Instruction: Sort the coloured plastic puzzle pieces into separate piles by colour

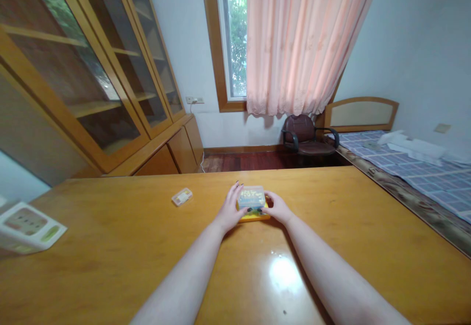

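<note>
A clear plastic box point(252, 196) with small pale pieces inside stands on a yellow tray-like base point(253, 218) near the far middle of the table. My left hand point(231, 207) grips its left side, with the thumb along the front edge. From the right, my right hand point(277, 207) holds the box too, thumb at the front and fingers curled round the side. Something blue-green shows low in the box or just under it, too small to name. To the left lies a small clear case point(182, 197) with white and yellow contents, touched by neither hand.
The wooden table point(128, 246) fills the foreground. A white box-like package point(31, 227) stands at its left edge. Beyond are a glass-door cabinet point(110, 69), an office chair point(307, 138) and a bed point(415, 163) on the right.
</note>
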Motion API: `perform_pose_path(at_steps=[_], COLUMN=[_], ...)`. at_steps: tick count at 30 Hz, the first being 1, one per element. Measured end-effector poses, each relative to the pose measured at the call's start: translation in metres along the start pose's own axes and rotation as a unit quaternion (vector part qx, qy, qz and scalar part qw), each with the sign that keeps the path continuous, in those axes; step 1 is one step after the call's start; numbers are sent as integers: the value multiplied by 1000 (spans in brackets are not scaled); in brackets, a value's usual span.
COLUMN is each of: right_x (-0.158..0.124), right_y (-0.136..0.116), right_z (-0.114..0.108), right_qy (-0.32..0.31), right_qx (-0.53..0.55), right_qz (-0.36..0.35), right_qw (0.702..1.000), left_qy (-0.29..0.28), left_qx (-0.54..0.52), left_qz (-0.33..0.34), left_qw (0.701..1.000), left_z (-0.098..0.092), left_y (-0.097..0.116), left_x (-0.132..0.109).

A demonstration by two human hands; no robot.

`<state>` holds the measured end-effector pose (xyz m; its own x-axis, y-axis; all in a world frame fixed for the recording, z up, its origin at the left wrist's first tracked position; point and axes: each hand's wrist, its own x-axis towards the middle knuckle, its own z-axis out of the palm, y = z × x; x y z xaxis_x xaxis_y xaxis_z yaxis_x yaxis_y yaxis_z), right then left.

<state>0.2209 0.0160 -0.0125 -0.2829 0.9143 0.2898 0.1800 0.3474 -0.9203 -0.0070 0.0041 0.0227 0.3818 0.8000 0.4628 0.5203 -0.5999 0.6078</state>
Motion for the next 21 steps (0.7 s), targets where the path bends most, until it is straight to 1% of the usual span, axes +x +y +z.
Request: perform_pose_path(at_steps=[2,3,4,5,6,7,8,9,10,11,13,15,17,19,21], right_x=[-1,-1,-1,-1,-1,0,0,0,1,1,1,1,1,0,0], right_y=[-3,-3,-4,-4,-3,-2,-1,0,1,2,4,6,7,8,7], right_z=[0,0,0,0,0,0,0,-1,-1,-1,-1,-1,-1,0,0], right_qy=[5,5,5,3,3,3,5,7,9,10,9,7,7,9,9], right_qx=[-3,-4,-2,0,0,-1,-5,-10,-15,-19,-19,-14,-10,-6,0], right_qz=[5,6,6,6,6,7,7,7,7,7,8,10,12,15,14], right_qw=[1000,1000,1000,1000,1000,1000,1000,1000,1000,1000,1000,1000,1000,1000,1000], left_qy=[19,38,59,85,109,127,145,149,132,124,104,86,61,20,-10], left_qx=[27,52,91,146,208,263,303,325,329,323,314,311,327,344,324], left_qz=[4,-8,-37,-90,-166,-251,-336,-405,-456,-472,-481,-461,-414,-343,-295], left_qw=[999,998,993,981,958,923,880,842,816,811,812,826,847,874,899], left_z=[-11,-19,-29,-40,-51,-61,-71,-79,-85,-88,-89,-82,-72,-61,-54], left_y=[-6,-10,-16,-23,-31,-39,-48,-56,-64,-70,-77,-77,-73,-70,-67], left_x=[1,2,2,2,1,-1,-4,-7,-11,-14,-20,-21,-18,-14,-10])
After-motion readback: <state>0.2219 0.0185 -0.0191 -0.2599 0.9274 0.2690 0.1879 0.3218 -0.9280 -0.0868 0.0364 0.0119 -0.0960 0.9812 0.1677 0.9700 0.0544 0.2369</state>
